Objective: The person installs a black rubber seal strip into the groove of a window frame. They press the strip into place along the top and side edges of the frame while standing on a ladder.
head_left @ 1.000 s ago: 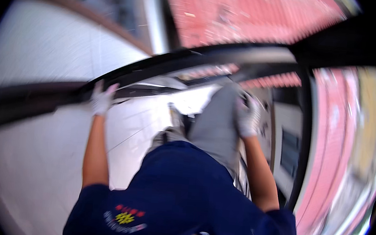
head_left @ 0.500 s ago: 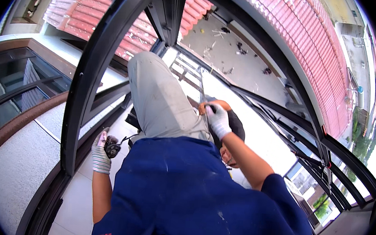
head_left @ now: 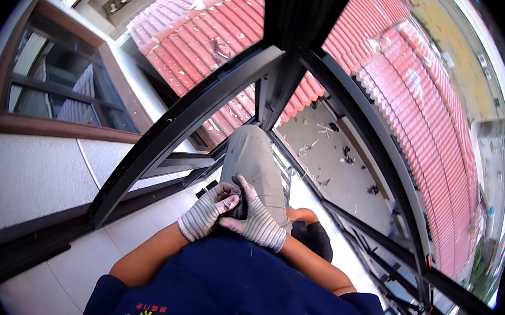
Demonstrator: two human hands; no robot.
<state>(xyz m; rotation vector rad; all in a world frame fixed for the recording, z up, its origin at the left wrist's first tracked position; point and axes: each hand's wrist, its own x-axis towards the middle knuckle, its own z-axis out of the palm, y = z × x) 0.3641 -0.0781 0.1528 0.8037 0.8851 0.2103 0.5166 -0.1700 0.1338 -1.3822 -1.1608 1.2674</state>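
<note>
Both of my hands wear striped, soiled knit gloves and meet in front of my waist, above my raised knee. My left hand (head_left: 204, 213) has its fingers curled round a small black object (head_left: 236, 209), with the thumb across it. From the other side my right hand (head_left: 260, 224) cups the same object, thumb low and fingers pointing up. The gloves cover most of it, so I cannot tell its kind. The black metal frame (head_left: 174, 113) rises just ahead of my hands, apart from them.
A co-worker's arm (head_left: 301, 216) and dark-clothed shoulder (head_left: 321, 237) are close on my right, low down. Black rails (head_left: 373, 230) run along the right side. Beyond the frame lie red tiled roofs (head_left: 214, 50) and a littered lower yard (head_left: 326, 146). A brown-framed window (head_left: 65, 79) is at left.
My left hand has come in from the far left with the dark object. My right hand has dropped from beside the co-worker's hand to meet it. The view has turned.
</note>
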